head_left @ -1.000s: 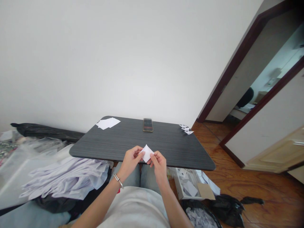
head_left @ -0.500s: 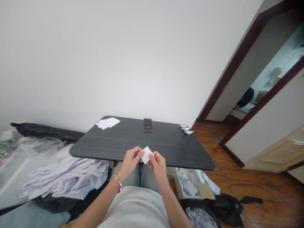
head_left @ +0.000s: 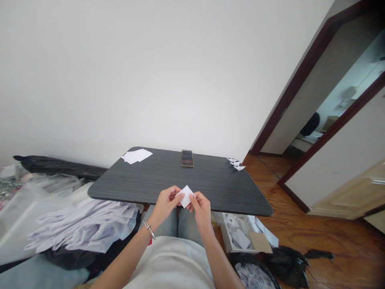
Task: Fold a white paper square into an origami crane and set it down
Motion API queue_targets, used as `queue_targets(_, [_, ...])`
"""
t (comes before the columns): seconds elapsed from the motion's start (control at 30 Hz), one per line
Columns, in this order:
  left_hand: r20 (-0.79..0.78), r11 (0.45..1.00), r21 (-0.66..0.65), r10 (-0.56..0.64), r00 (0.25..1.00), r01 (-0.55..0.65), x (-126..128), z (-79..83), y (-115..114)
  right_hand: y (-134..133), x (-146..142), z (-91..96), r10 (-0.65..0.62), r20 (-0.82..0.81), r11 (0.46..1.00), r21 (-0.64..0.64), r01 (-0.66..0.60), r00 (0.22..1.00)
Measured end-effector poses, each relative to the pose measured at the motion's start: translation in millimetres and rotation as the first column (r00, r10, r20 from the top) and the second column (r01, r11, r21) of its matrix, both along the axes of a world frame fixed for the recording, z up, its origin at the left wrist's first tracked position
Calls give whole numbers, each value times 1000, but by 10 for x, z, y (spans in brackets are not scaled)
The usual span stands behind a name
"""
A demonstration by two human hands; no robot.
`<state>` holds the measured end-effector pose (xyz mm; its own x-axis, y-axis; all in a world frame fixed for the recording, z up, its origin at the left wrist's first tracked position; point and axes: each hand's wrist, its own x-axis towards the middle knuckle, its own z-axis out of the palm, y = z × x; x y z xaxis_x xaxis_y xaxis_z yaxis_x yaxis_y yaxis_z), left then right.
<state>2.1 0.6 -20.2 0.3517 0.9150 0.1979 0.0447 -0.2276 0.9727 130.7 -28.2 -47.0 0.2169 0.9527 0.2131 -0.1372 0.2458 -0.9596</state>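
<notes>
We've got a silver bracelet (head_left: 147,225) on our left wrist, and just ahead our left hand (head_left: 167,199) and right hand (head_left: 201,204): the fingers of both pinch a small folded paper (head_left: 187,194), one corner pointing away from us, by the near edge of the worktop (head_left: 210,176). Farther across, folded pieces (head_left: 237,165) sit at right, a phone (head_left: 187,159) mid-edge, white sheets (head_left: 138,155) at left; behind, the wall (head_left: 180,80).
</notes>
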Motion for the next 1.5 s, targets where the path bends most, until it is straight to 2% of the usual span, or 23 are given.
queue_targets(0.33, [22,1000,-19,20,1000,-19,-4,-14,-1,-4,-18,-14,11,-77,999,31,-9,997])
queue_targets(0.57, [141,998,-58,4,990,4,27,28,-37,-15,-24,20,67,-32,998,0,-67,997])
queue_targets(0.73, [106,999,-20,-36,994,39,26,48,-51,-14,-14,6,40,-22,999,18,-39,999])
queue_targets(0.83, [82,1000,-6,-21,996,21,20,58,-49,-13,-2,10,37,-35,999,32,-36,999])
queue_targets(1.03, [0,989,147,10,1000,-10,-8,75,-30,-14,22,40,-41,-19,988,147,43,999])
queue_targets(1.17, [24,969,247,-23,999,16,-25,74,-18,-14,27,23,-75,-11,962,264,75,997])
queue_targets(1.27, [27,947,319,20,999,-28,-30,76,-15,-23,34,16,-102,42,942,326,83,994])
queue_targets(1.5, [13,928,366,70,997,-70,-32,92,-26,-71,41,61,-200,116,918,369,144,973])
